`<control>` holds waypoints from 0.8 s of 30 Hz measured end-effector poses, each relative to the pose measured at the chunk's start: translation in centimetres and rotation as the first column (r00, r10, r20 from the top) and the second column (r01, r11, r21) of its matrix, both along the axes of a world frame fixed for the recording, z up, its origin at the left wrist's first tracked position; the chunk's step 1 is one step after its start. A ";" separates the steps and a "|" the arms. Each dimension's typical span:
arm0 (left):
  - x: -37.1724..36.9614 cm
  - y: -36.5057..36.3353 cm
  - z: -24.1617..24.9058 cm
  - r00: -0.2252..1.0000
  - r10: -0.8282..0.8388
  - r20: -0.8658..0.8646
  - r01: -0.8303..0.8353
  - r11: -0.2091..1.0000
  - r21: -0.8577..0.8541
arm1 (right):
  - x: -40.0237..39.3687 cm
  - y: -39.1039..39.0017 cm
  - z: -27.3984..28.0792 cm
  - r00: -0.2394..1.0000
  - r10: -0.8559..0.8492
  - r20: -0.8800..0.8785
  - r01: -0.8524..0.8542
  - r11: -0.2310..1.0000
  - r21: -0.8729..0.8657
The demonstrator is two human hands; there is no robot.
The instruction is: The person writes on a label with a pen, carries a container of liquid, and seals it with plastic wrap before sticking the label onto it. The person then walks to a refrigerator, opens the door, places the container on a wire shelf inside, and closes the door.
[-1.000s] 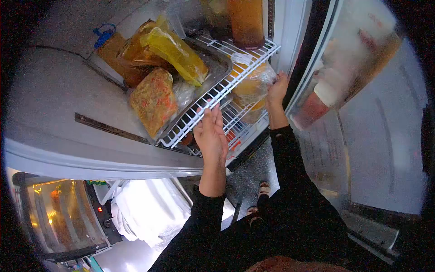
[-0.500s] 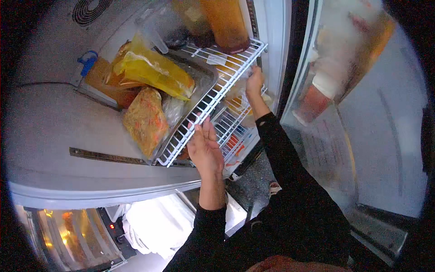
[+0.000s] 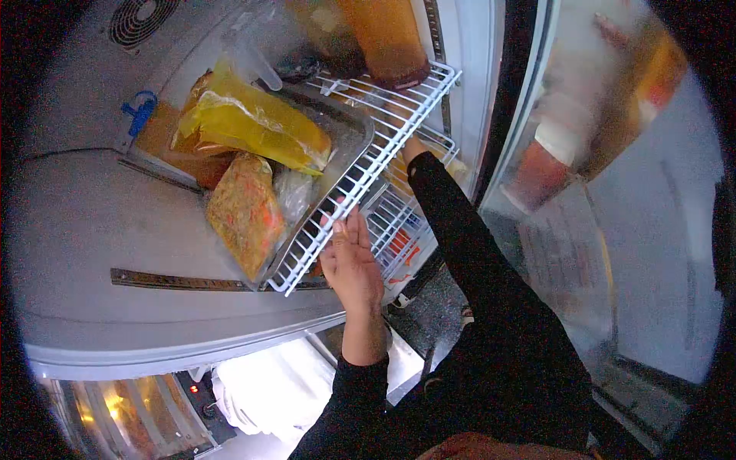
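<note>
A white wire shelf [image 3: 389, 153] slants across the view inside a refrigerator. My left hand [image 3: 353, 261] grips its front rail near the lower left end, thumb and fingers at the wires. Beneath that shelf reaches my right hand [image 3: 412, 147]; the wires and the sleeve hide its fingers, so their state does not show. On the shelf lies a metal tray [image 3: 356, 134] holding a yellow plastic bag [image 3: 257, 123] and a clear bag of orange-brown food [image 3: 247, 218]. An amber-filled container [image 3: 383, 38] stands at the shelf's far end.
A second wire shelf [image 3: 395, 222] sits lower down, with packages around it. The glass door [image 3: 606, 192] stands open at the right. Blue-capped container [image 3: 138, 115] lies at the left. A white cloth-like bundle [image 3: 268, 379] and a lit glass-fronted case [image 3: 130, 414] are outside, below left.
My right hand has left the shelf's front edge and gone underneath, further in. My left hand stays at the rail. The whole view has shifted slightly.
</note>
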State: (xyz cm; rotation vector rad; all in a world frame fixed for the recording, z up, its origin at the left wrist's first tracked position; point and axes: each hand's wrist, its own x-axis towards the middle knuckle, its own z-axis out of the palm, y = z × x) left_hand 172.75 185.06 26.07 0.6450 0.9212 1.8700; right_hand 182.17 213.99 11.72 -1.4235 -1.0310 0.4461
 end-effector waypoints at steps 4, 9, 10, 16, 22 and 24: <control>-0.2 0.0 -0.4 1.000 -0.007 0.015 0.007 1.000 -0.004 | 0.0 -0.3 -0.2 1.000 0.011 0.001 -0.011 1.000 -0.009; -0.5 0.0 -0.6 0.999 -0.039 -0.038 0.040 0.999 0.012 | -0.3 -0.4 0.1 1.000 0.028 0.002 -0.028 1.000 -0.015; -0.5 0.0 -0.7 0.999 -0.037 -0.037 0.037 0.999 0.012 | -0.3 -0.7 0.2 1.000 0.030 0.001 -0.030 0.999 -0.015; -0.2 -0.1 -0.5 1.000 -0.019 -0.011 0.019 1.000 -0.002 | -0.5 -1.7 1.2 0.999 0.044 0.009 -0.044 0.999 -0.027; 0.2 0.1 -0.5 1.000 0.007 0.030 -0.007 1.000 0.017 | -0.4 -6.0 4.4 0.999 0.018 -0.028 -0.019 0.999 -0.030; 0.3 0.0 -0.7 1.000 0.004 0.027 -0.004 1.000 0.027 | -0.2 -10.3 5.0 0.993 -0.027 -0.117 0.030 0.999 0.017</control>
